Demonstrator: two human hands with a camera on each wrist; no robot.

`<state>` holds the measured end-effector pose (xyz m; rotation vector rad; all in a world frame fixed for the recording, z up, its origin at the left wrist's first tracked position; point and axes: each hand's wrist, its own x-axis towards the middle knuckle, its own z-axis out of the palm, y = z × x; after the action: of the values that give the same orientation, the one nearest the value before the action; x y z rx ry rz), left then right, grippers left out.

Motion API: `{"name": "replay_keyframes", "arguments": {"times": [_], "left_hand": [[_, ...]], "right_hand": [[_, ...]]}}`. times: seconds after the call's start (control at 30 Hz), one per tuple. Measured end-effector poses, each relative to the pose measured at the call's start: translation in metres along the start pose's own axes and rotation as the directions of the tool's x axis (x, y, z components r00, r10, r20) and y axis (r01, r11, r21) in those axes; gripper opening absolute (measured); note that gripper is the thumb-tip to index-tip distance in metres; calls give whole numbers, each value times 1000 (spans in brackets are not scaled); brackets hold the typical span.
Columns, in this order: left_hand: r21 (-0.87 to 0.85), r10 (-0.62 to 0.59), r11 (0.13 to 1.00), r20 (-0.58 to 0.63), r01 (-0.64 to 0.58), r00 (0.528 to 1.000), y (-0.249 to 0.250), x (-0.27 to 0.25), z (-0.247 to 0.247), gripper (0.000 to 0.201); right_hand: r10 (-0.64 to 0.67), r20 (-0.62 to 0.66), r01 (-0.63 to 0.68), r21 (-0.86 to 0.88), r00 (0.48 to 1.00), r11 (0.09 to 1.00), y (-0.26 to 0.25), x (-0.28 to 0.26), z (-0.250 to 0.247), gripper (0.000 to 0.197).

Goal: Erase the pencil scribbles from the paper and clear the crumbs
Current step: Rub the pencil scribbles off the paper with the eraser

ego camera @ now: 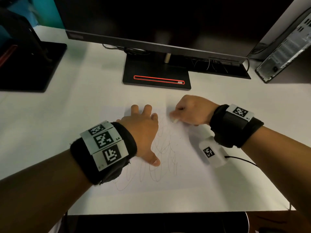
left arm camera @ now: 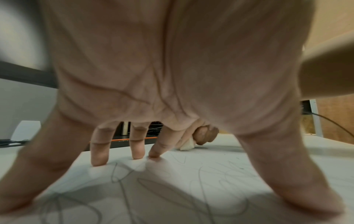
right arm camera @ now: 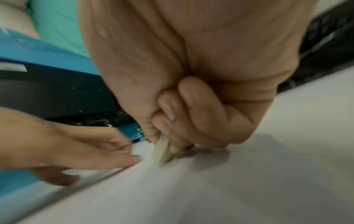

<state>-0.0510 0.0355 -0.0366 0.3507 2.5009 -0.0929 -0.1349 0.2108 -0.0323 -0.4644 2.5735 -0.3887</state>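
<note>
A white sheet of paper (ego camera: pixel 188 172) lies on the white desk, covered in looping grey pencil scribbles (ego camera: pixel 161 152). My left hand (ego camera: pixel 143 126) is spread flat on the paper's left part, fingertips (left arm camera: pixel 137 153) pressing down on the sheet. My right hand (ego camera: pixel 186 111) pinches a small white eraser (ego camera: pixel 175 121) and holds its end against the paper's far right area. The eraser (right arm camera: pixel 161 151) sticks out below my curled fingers, and it also shows beyond my left fingers as a white eraser (left arm camera: pixel 187 145). Tiny dark crumbs (ego camera: pixel 176 145) dot the paper.
A black monitor base (ego camera: pixel 156 76) with a red-edged slot stands just beyond the paper. Another dark stand (ego camera: pixel 32 66) sits at the far left, and a computer case (ego camera: pixel 286 47) at the far right. The desk's front edge (ego camera: pixel 168 213) is near me.
</note>
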Motion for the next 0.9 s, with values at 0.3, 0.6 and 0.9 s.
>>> {"name": "replay_keyframes", "arguments": {"times": [0.3,0.6,0.9], "left_hand": [[6,0,1000,14,0,1000,0,0,-2,128],[17,-2,1000,22,2,1000,0,0,-2,129],[25,-4,1000,19,3,1000,-1,0,0,129]], "right_hand": [[-10,-3,10,-1,1000,1000,5,-6,-1,44],[-46,-9,46,-56,999,997,8,-10,2,44],[-95,20,96,-38,995,995,1,-21,14,45]]}}
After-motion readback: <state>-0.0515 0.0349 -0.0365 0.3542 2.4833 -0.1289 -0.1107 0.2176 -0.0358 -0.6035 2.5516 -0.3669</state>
